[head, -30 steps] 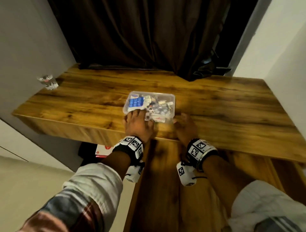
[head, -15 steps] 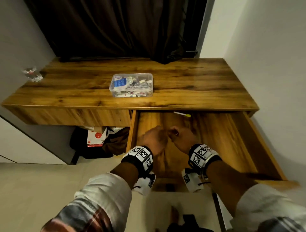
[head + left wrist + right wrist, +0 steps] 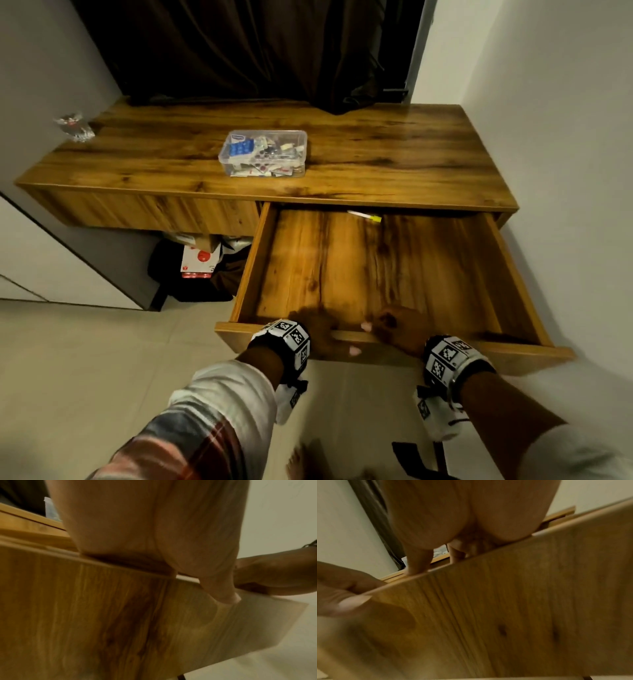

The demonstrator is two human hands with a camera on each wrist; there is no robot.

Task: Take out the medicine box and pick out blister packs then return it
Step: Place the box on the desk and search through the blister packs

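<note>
— What colour is the table (image 3: 394,150)?
— Warm honey-brown wood with dark streaky grain, the same as the open drawer (image 3: 342,274).
— And the medicine box (image 3: 263,153)?
— Clear plastic. Inside there is a bright blue blister pack (image 3: 241,149), plus white and grey scraps with small red spots.
— Anything in the drawer?
— A thin white stick with a yellow tip (image 3: 364,216).
— The wrists?
— Each has a wristband (image 3: 290,339) of black-and-white square codes. The sleeve (image 3: 219,397) is white, then a plaid of red, grey and white.
— Behind the table?
— A dark brown curtain (image 3: 239,48) against off-white walls. The floor (image 3: 85,359) is pale cream tile. Under the table sits a white carton (image 3: 198,262) with a red dot among black bags.
</note>
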